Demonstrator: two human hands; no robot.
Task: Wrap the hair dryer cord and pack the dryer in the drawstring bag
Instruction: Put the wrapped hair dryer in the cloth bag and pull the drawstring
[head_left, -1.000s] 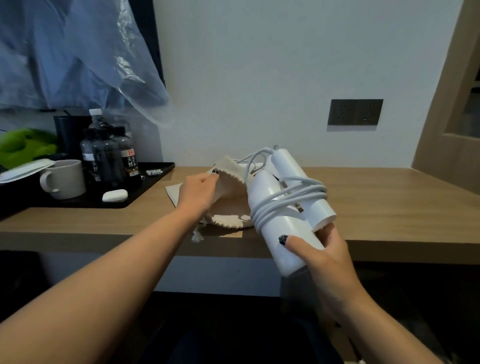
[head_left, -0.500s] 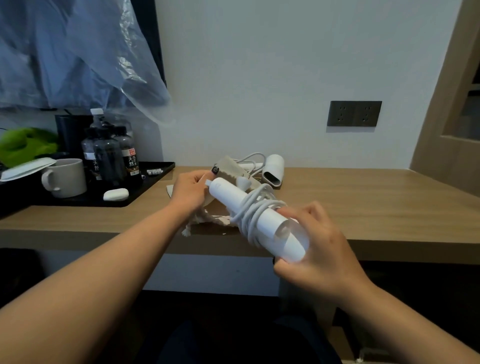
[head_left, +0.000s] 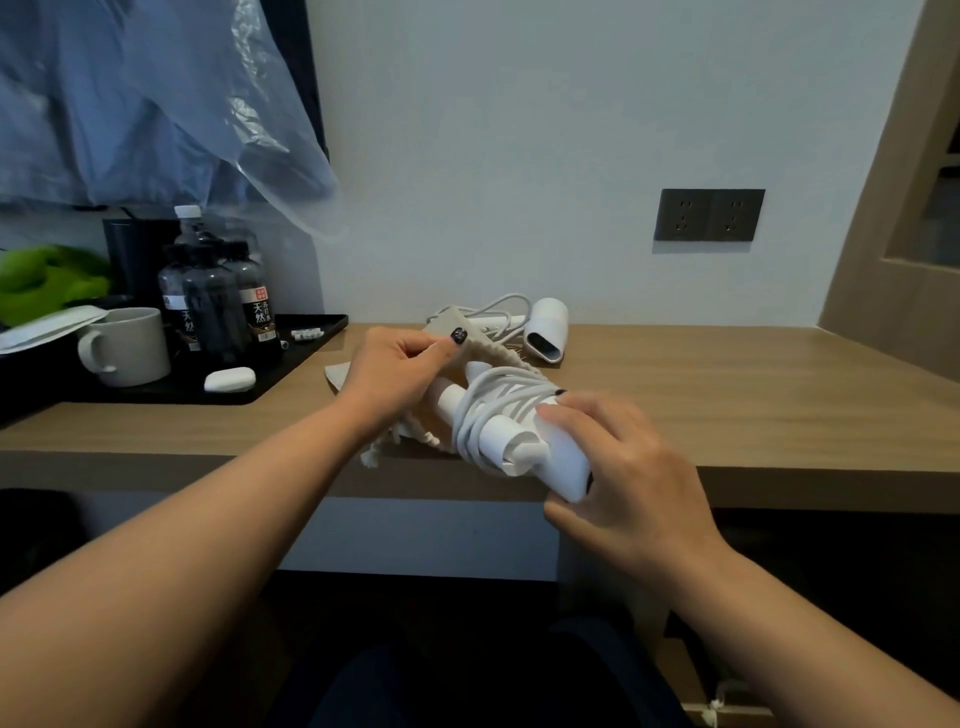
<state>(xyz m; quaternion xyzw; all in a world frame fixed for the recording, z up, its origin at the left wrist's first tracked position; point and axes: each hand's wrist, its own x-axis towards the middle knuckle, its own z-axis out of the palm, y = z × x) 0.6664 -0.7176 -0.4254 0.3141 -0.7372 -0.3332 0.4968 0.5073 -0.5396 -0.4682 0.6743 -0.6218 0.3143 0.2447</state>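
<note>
Over the wooden desk (head_left: 727, 395), right hand (head_left: 623, 467) grips dryer (head_left: 561, 457) beside left hand (head_left: 395, 374).

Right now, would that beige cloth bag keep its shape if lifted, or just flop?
Probably flop: the drawstring bag is thin cloth, crumpled where the left hand pinches its rim. It likely weighs little, and its frilled mouth sags, so it seems to need holding open for the hair dryer.
</note>
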